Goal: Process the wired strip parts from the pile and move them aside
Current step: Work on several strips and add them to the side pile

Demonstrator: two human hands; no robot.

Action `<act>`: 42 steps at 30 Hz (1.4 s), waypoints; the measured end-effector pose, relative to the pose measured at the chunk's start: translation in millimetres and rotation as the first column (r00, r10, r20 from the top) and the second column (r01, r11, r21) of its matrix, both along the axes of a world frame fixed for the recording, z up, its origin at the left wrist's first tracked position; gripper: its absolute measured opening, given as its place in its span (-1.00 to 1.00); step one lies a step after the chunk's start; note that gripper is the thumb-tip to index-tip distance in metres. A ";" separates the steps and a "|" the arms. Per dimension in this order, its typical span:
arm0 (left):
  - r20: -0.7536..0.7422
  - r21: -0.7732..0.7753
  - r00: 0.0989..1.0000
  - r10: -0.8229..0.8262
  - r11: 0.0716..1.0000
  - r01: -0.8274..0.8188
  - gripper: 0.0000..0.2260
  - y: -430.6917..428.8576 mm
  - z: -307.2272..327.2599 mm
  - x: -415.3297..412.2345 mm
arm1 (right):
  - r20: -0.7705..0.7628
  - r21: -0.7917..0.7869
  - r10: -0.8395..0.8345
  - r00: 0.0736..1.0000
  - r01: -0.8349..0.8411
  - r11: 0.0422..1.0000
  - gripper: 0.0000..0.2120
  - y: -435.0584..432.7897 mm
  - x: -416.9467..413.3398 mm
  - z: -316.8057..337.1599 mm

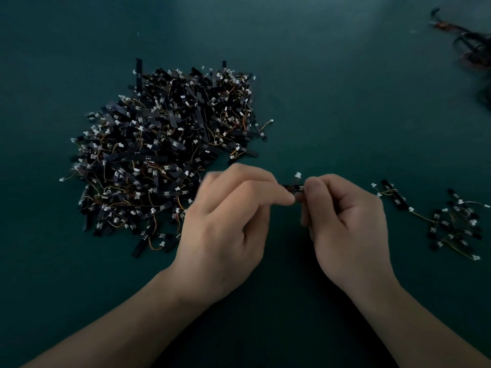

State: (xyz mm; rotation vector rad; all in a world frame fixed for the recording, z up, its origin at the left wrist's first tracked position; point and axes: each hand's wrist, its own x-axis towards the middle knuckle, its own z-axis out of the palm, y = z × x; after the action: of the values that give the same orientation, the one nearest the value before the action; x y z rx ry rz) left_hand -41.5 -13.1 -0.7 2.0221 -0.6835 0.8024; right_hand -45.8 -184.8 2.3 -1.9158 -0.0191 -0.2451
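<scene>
Grip: left hand (228, 224) and right hand (342, 221) both closed narrow, pinching opposite ends of one short black wired strip part (293, 187); its white connector (298, 175) sticks up.
Part held between hands over dark green worktop (345, 88), near pile edge.
Judgement: processing step in hand; part not yet set aside.
Small cluster of black strip parts (451, 224) lies at right: few done.
Large heap of black wired strips (164, 155) at left: bulk remains. Early stage.

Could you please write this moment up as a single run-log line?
step: processing one part | left hand: pinches strip part | right hand: pinches same part | pile: person's left | smaller group: person's right
</scene>
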 end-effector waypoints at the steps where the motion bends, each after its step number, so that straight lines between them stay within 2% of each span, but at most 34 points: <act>1: -0.031 0.012 0.999 0.036 0.999 -0.036 -0.70 0.0 -0.1 0.5 | 0.004 -0.015 -0.004 1.000 0.004 1.000 -0.61 0.4 0.0 -0.1; 4: -0.150 -0.026 0.988 0.030 0.999 -0.034 -0.73 0.1 1.6 2.0 | 0.013 -0.057 0.015 1.000 -0.014 0.998 -0.60 1.1 -0.5 -0.6; 7: -0.179 -0.063 0.983 0.041 0.997 -0.053 -0.72 0.0 4.3 1.8 | 0.019 -0.111 0.058 0.998 -0.055 0.992 -0.62 -1.2 -0.8 0.0; 10: -0.214 -0.134 0.970 0.119 0.980 -0.150 -0.64 1.3 6.2 3.6 | 0.010 -0.169 0.119 0.993 -0.115 0.979 -0.65 -0.7 -2.3 -1.3; 13: -0.252 -0.194 0.939 0.236 0.938 -0.288 -0.56 9.8 6.1 8.8 | 0.028 -0.117 0.025 0.999 -0.021 0.993 -0.62 -0.4 -0.7 -4.2; 14: -0.280 -0.174 0.917 0.283 0.925 -0.338 -0.54 11.8 5.6 9.9 | 0.031 -0.071 -0.009 0.999 0.011 0.997 -0.62 -1.2 0.1 -4.4; 16: -0.332 -0.035 0.855 0.398 0.901 -0.433 -0.50 10.1 6.8 9.9 | 0.044 0.023 -0.056 0.997 0.055 0.998 -0.65 -3.8 1.4 -3.4; 17: -0.317 0.027 0.851 0.418 0.901 -0.433 -0.49 7.9 8.3 8.8 | 0.052 0.057 -0.073 0.996 0.070 0.996 -0.65 -5.1 1.8 -2.4; 18: -0.274 0.049 0.885 0.375 0.925 -0.377 -0.52 6.3 8.1 7.8 | 0.054 0.087 -0.086 0.995 0.082 0.993 -0.64 -5.9 2.3 -2.1; 20: -0.218 0.060 0.971 0.102 0.994 -0.091 -0.64 4.2 3.9 3.6 | 0.042 0.164 -0.108 0.993 0.100 0.981 -0.65 -6.8 3.6 -3.2; 22: -0.322 0.135 0.931 -0.172 0.965 0.225 -0.69 0.5 3.0 -1.2 | 0.030 0.239 -0.124 0.992 0.113 0.964 -0.67 -7.0 4.8 -4.6; 24: -0.428 0.275 0.878 -0.214 0.895 0.352 -0.72 -2.8 -0.1 -1.6 | 0.024 0.263 -0.114 0.993 0.104 0.959 -0.67 -7.2 5.3 -5.1; 26: -0.443 0.390 0.893 -0.078 0.880 0.270 -0.80 -4.7 -3.6 -0.4 | 0.024 0.246 -0.084 0.996 0.075 0.966 -0.67 -7.0 5.0 -5.0; 29: -0.401 0.484 0.875 0.271 0.874 -0.048 -0.81 -3.3 -3.2 1.1 | 0.038 0.227 -0.052 0.998 0.042 0.973 -0.65 -7.1 3.4 -4.9; 32: -0.403 0.622 0.754 0.519 0.760 -0.190 -0.49 -0.6 -4.0 1.8 | 0.044 0.226 -0.035 0.998 0.024 0.974 -0.65 -7.1 2.5 -4.5; 35: -0.433 0.655 0.680 0.592 0.724 -0.214 -0.25 -1.9 -3.8 4.9 | 0.043 0.231 -0.031 0.999 0.020 0.973 -0.65 -7.5 2.4 -3.9; 36: -0.426 0.629 0.696 0.578 0.742 -0.232 -0.24 -2.1 -1.6 5.0 | 0.048 0.230 -0.032 0.998 0.020 0.973 -0.65 -7.3 2.3 -3.9; 38: -0.391 0.553 0.790 0.472 0.807 -0.209 -0.33 -0.9 4.7 3.3 | 0.066 0.234 -0.041 0.997 0.025 0.972 -0.65 -7.0 2.3 -4.0; 40: -0.422 0.470 0.876 0.235 0.883 -0.011 -0.47 -0.7 6.4 1.3 | 0.079 0.246 -0.054 0.995 0.033 0.969 -0.66 -6.6 3.0 -4.1; 42: -0.498 0.471 0.863 0.092 0.863 0.180 -0.49 -1.6 4.3 -0.4 | 0.077 0.254 -0.048 0.996 0.027 0.967 -0.66 -6.3 3.6 -4.2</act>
State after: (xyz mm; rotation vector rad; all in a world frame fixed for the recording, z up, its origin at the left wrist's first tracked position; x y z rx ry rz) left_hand -41.9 -14.6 3.6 2.5353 -0.6685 0.0161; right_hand -42.2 -191.1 -2.0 -1.6528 -0.0061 -0.3361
